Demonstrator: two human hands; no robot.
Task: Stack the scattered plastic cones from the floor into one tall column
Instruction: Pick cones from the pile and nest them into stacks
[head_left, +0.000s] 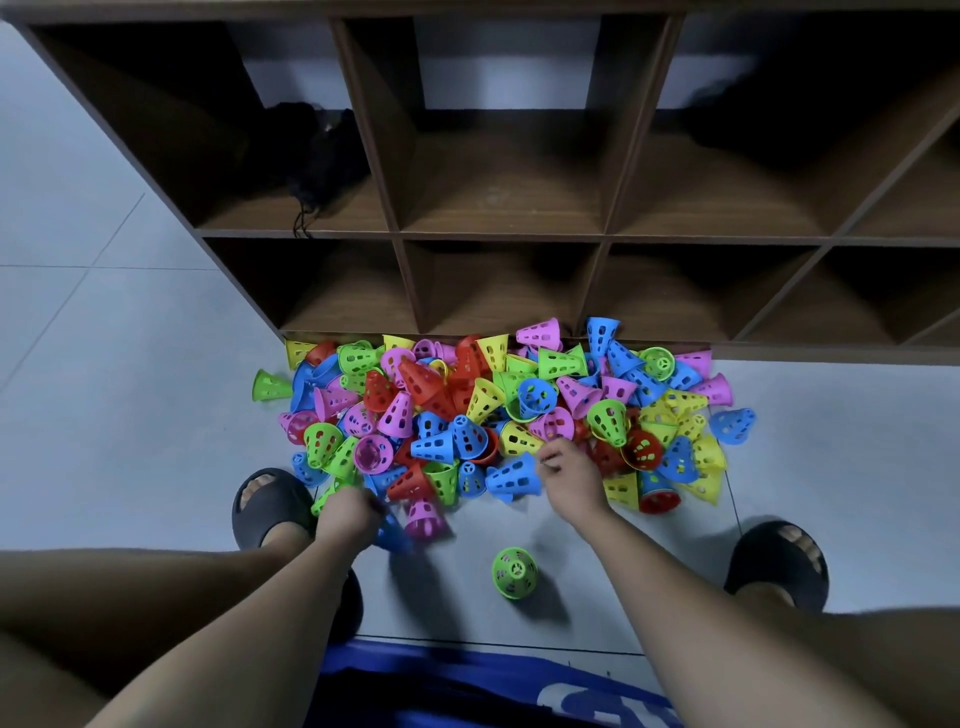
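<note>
Ok so, starting at the left of the frame: one stray green cone (270, 386) lies on its side just off the pile. The pile of cones (498, 410) itself is a big jumbled heap in the middle of the frame, pushed up against the foot of the wooden cubby shelf (498, 218).

The left hand (347, 512) is down at the lower-left edge of the heap, curled closed around something, looks like a blue cone (392, 535), but it's motion-blurred so I can't swear it's properly gripped. A purple cone (425, 517) sits right beside it.

Moving right, a lone green cone (514, 572) stands upright on the floor (130, 415) below the pile, between the two arms. My guess is that's the base of the column, nothing on it yet.

The right hand (569, 470) is at the lower middle of the heap, fingers pinched next to a blue cone lying on its side (511, 477); can't tell if it actually has hold of it.

What could go wrong: that base is light and unsupported, so a cone dropped on crooked could tip it. Also the sandals (776, 564) are close, easy to kick it.
</note>
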